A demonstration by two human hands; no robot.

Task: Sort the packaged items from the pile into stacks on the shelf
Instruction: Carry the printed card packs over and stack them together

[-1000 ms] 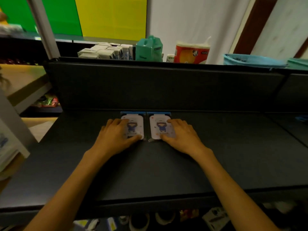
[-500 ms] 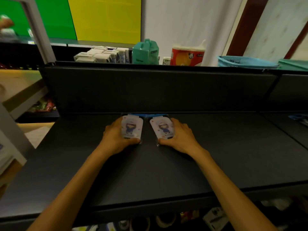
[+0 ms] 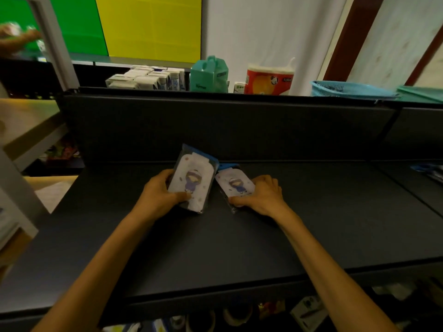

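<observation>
Two white packaged items with a cartoon figure and blue header cards are on the dark shelf (image 3: 239, 248). My left hand (image 3: 160, 195) grips the left package (image 3: 191, 180), lifted and tilted up off the shelf. My right hand (image 3: 261, 196) holds the right package (image 3: 236, 184) at its right and near edges; it lies low on the shelf, angled to the left. The two packages nearly touch at their near corners.
The shelf's dark back wall (image 3: 227, 130) rises just behind the packages. Above it stand white cartons (image 3: 146, 80), a teal box (image 3: 209, 75), a red tissue pack (image 3: 269, 79) and a blue basket (image 3: 347, 88). More goods lie below the front edge (image 3: 239, 317).
My left hand has lifted its package off the shelf and tilted it upright. My right hand's package has turned a little to the left while staying low.
</observation>
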